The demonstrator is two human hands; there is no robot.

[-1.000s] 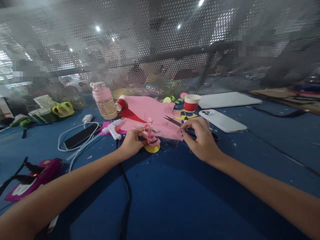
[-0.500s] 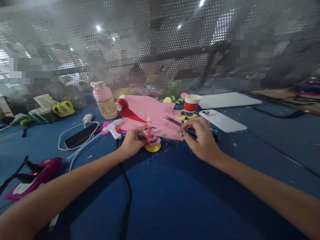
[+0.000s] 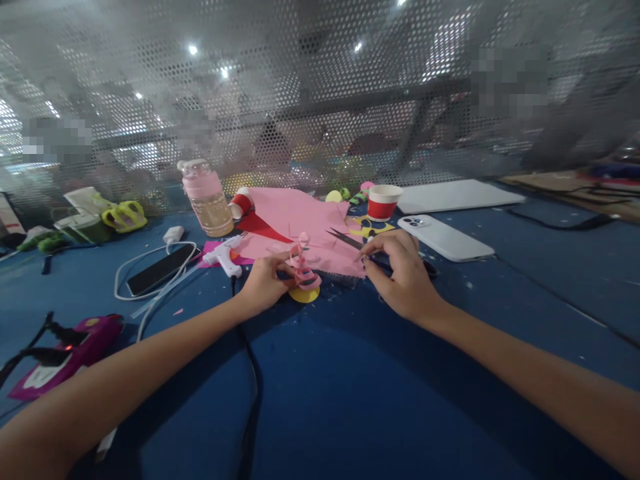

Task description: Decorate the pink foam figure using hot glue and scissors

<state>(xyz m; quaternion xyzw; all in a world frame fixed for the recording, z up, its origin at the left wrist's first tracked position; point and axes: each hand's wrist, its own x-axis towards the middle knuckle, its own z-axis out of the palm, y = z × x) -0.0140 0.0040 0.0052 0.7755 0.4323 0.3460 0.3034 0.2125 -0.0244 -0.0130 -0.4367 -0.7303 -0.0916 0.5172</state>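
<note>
A curled pink paper spiral stands on a yellow paper circle near the table's middle. My left hand pinches the spiral's left side; its fingertips are partly hidden behind the paper. My right hand is closed over the dark handles of a pair of scissors, whose slightly parted blades point left over pink paper sheets. The palm hides part of the handles. A red paper piece lies on the pink sheets.
A white glue gun, a pink-topped bottle and a black phone with a cable are at left. A purple power strip lies nearer. Behind my right hand are a red-and-white paper cup, a white phone and a white laptop.
The pink spiral looks slightly taller and more upright in my left hand. My right hand stays at the scissors, nearly still. The whole view has shifted a little.
</note>
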